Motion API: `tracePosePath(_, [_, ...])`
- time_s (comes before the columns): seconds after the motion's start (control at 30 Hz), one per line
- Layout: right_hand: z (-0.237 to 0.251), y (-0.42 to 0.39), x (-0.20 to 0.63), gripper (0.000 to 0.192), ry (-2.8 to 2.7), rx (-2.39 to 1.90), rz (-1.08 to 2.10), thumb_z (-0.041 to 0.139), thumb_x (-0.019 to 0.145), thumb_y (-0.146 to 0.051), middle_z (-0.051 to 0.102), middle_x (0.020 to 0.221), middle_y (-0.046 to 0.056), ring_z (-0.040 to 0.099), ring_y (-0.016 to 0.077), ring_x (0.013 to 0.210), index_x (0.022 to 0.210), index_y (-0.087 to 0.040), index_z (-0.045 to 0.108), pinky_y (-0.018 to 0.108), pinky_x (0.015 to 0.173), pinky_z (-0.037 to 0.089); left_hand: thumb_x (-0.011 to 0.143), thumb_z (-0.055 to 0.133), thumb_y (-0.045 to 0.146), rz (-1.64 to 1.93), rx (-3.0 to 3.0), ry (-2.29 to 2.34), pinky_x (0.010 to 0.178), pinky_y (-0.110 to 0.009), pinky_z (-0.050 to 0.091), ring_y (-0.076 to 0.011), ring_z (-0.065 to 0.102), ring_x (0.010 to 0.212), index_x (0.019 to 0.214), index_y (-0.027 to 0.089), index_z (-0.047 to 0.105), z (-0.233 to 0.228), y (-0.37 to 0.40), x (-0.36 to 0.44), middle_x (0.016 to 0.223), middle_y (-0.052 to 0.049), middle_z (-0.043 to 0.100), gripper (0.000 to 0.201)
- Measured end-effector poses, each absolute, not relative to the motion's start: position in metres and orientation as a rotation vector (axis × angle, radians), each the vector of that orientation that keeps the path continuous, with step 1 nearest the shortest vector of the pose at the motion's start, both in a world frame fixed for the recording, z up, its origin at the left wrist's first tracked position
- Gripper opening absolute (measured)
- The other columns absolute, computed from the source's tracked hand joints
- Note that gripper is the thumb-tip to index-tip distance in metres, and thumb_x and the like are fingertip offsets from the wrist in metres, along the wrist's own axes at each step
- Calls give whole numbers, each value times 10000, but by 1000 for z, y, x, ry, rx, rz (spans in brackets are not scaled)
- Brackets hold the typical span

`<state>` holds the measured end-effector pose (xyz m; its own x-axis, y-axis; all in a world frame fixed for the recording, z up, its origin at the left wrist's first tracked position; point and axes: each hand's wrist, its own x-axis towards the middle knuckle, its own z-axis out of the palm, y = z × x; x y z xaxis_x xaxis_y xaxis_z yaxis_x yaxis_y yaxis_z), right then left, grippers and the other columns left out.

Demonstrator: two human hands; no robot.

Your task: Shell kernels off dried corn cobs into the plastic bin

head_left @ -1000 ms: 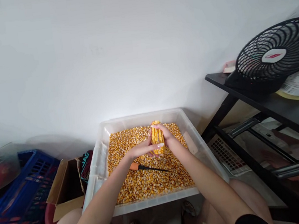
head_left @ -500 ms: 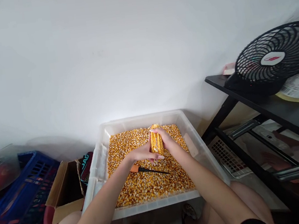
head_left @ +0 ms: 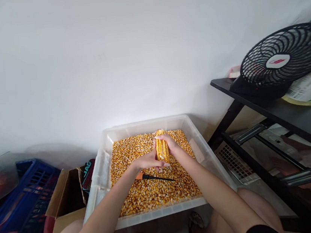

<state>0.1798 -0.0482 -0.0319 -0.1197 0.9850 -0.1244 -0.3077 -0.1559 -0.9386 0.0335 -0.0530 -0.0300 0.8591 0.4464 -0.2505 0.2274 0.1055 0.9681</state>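
An ear of corn (head_left: 162,149) with yellow kernels is held upright between both hands, over a bed of loose corn kernels (head_left: 142,197). My left hand (head_left: 151,160) grips its lower left side, the thumb lying across the bottom end. Around the upper right side curls my right hand (head_left: 169,142), its thumb near the top. Some kernels seem to be gone from a patch on the side facing me. Just below the hands, a screwdriver (head_left: 154,176) with an orange handle and dark shaft lies on the kernels. A translucent plastic bin (head_left: 145,125) contains them.
On the right, a black fan (head_left: 279,59) stands on a dark shelf (head_left: 244,100). To the left are an open cardboard box (head_left: 64,193) and a blue plastic crate (head_left: 16,209). A white wall (head_left: 136,51) rises behind the bin. My knees flank the bin's near side.
The view has shifted slightly, so the surroundings on the right sit a little further left. Both hands keep hold of the corn with almost the same grip.
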Motion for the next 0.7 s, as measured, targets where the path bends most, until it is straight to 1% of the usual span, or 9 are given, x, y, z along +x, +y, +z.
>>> tracePosePath(0.13, [-36, -47, 180, 188, -910, -954, 1561, 575, 597, -379, 562, 546, -2, 506, 150, 475, 679, -217, 528, 287, 498, 439, 651, 736, 340, 164, 1509, 571, 533, -262, 467, -117, 544, 584, 1026, 162, 479, -29, -54, 35, 756, -11, 541, 488])
tracePosePath(0.23, [-37, -45, 182, 179, -891, -914, 1574, 565, 621, -375, 549, 531, -5, 494, 144, 456, 682, -210, 533, 279, 482, 426, 647, 741, 355, 198, 1512, 571, 515, -251, 461, -117, 544, 565, 1075, 161, 450, -25, -55, 37, 716, 3, 543, 553])
tracePosePath(0.3, [-35, -44, 183, 186, -846, -876, 1555, 553, 647, -387, 553, 537, -4, 499, 141, 457, 678, -206, 524, 270, 475, 421, 664, 723, 402, 234, 1496, 614, 535, -268, 481, -127, 564, 571, 1103, 161, 420, -22, -56, 39, 722, -6, 566, 585])
tracePosePath(0.4, [-29, -41, 186, 191, -755, -852, 1432, 565, 648, -380, 554, 545, -15, 525, 138, 480, 693, -210, 491, 256, 485, 427, 765, 571, 532, 211, 1452, 703, 562, -305, 503, -149, 589, 574, 1073, 155, 409, -16, -58, 41, 705, -36, 602, 512])
tracePosePath(0.47, [-25, -40, 186, 212, -706, -848, 1365, 586, 631, -363, 547, 544, -32, 541, 139, 489, 743, -218, 479, 249, 484, 429, 799, 494, 570, 191, 1421, 722, 566, -308, 506, -145, 584, 565, 1015, 161, 423, -15, -60, 43, 686, -38, 602, 468])
tracePosePath(0.53, [-22, -41, 187, 256, -677, -835, 1358, 600, 619, -361, 548, 548, -41, 551, 142, 489, 798, -224, 478, 242, 466, 424, 778, 542, 553, 211, 1382, 702, 568, -298, 509, -125, 560, 568, 944, 170, 435, -17, -62, 43, 675, -9, 563, 431])
tracePosePath(0.6, [-21, -42, 188, 291, -667, -818, 1385, 606, 614, -367, 566, 562, -36, 566, 149, 500, 836, -222, 486, 239, 449, 423, 739, 622, 502, 226, 1329, 643, 571, -290, 514, -100, 512, 572, 901, 177, 437, -20, -62, 44, 657, 32, 486, 408])
tracePosePath(0.67, [-21, -43, 191, 293, -638, -799, 1416, 605, 623, -376, 583, 574, -30, 585, 160, 524, 847, -221, 497, 242, 449, 434, 718, 665, 449, 235, 1295, 576, 573, -286, 516, -83, 463, 577, 927, 182, 440, -22, -62, 44, 649, 57, 421, 407])
tracePosePath(0.7, [-21, -43, 193, 284, -609, -783, 1424, 604, 631, -380, 589, 577, -30, 592, 163, 534, 844, -223, 502, 243, 450, 440, 715, 674, 426, 236, 1292, 553, 574, -284, 516, -78, 451, 580, 968, 185, 442, -22, -62, 44, 653, 62, 410, 419])
